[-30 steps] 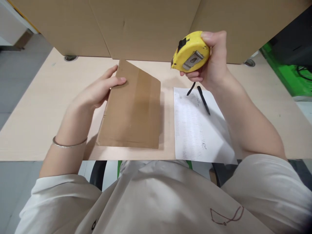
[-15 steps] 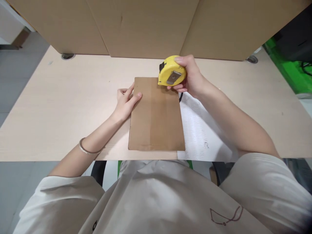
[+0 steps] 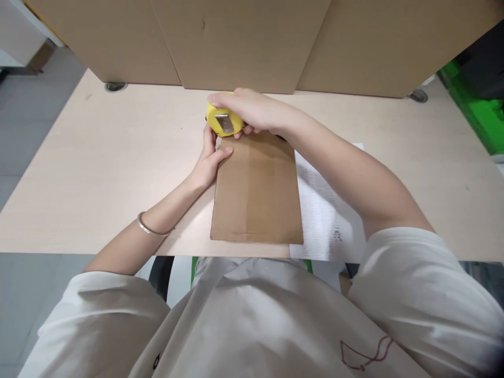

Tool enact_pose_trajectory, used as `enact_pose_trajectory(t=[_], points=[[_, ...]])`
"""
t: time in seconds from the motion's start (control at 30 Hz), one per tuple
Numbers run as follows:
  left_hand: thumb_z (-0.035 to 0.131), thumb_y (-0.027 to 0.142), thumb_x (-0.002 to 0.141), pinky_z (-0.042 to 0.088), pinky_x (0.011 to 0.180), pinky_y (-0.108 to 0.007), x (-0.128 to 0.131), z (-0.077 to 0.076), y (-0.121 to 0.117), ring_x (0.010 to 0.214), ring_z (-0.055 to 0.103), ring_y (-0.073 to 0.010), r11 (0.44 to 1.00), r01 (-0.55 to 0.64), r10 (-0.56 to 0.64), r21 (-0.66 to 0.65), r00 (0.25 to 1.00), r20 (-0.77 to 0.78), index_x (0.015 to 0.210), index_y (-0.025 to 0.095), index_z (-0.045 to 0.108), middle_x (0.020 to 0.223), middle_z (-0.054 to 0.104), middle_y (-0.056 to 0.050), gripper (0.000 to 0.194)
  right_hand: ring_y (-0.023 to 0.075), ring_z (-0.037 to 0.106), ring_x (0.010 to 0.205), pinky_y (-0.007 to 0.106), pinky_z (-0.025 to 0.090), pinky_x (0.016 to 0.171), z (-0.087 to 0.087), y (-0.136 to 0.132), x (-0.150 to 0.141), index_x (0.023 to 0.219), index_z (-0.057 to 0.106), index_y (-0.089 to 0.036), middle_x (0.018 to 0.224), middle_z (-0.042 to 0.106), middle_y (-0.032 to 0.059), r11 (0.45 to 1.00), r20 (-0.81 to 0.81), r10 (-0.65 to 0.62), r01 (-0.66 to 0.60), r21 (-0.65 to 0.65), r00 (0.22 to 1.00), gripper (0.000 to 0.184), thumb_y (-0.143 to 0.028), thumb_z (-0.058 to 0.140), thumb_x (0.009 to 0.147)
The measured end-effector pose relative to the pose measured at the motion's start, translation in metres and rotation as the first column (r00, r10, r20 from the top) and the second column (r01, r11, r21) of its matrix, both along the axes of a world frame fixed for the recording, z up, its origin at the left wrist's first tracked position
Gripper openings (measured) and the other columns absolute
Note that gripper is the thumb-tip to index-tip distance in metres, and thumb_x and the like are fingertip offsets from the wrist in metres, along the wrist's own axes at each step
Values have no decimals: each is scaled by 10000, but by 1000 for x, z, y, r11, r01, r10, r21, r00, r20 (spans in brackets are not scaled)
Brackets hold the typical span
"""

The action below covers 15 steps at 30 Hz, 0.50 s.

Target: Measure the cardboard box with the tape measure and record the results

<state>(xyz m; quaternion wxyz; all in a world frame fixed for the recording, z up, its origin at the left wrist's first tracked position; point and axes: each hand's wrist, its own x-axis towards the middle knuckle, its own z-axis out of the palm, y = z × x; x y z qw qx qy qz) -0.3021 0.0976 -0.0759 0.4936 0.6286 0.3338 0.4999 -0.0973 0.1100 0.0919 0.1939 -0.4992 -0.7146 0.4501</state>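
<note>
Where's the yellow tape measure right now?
In the head view, the yellow tape measure is in the right hand, by the far left corner of the brown cardboard, close to the left hand.

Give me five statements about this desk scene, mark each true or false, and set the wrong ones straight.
1. The right hand holds the yellow tape measure. True.
2. The bracelet is worn on the right. False: it is worn on the left.
3. The left hand touches the small cardboard. True.
4. The printed paper lies left of the small cardboard. False: it lies to its right.
5. A metal clip shows on the yellow tape measure. True.
</note>
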Motion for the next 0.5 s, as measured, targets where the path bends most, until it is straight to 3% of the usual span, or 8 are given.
enact_pose_trajectory(t=[0.1,0.23,0.37,0.5], points=[[1033,693,727,446,1494,-706,-3,0,18,1759,523,-490,999,32,-32,-4,999,-29,1605,422,637,1742,690,-85,1001,168,408,609,334,298,565,10,-6,11,807,676,-273,655,638,11,1000,33,-6,6,-2,999,531,-667,622,1158],[1015,681,752,363,1533,-721,-7,-4,40,1718,522,-490,998,-13,21,61,992,-121,1630,438,702,1653,671,-89,963,182,388,536,353,216,501,19,-18,44,784,657,-276,682,692,63,998,35,-56,57,-9,998,441,-557,661,1124],[1029,854,723,266,1567,-737,-9,-6,44,1663,529,-491,994,62,-42,94,980,-194,1690,461,721,1542,647,-86,1088,180,447,567,291,279,491,12,-25,96,932,685,-274,745,752,61,977,-4,-212,212,-15,977,280,-491,723,1105],[884,1054,796,215,1593,-729,-10,3,32,1665,491,-478,980,112,-61,166,956,-286,1749,417,721,1548,600,-105,1158,153,456,563,265,252,462,0,-35,142,934,718,-244,765,746,69,960,-98,-276,269,-83,956,277,-359,610,1161]])
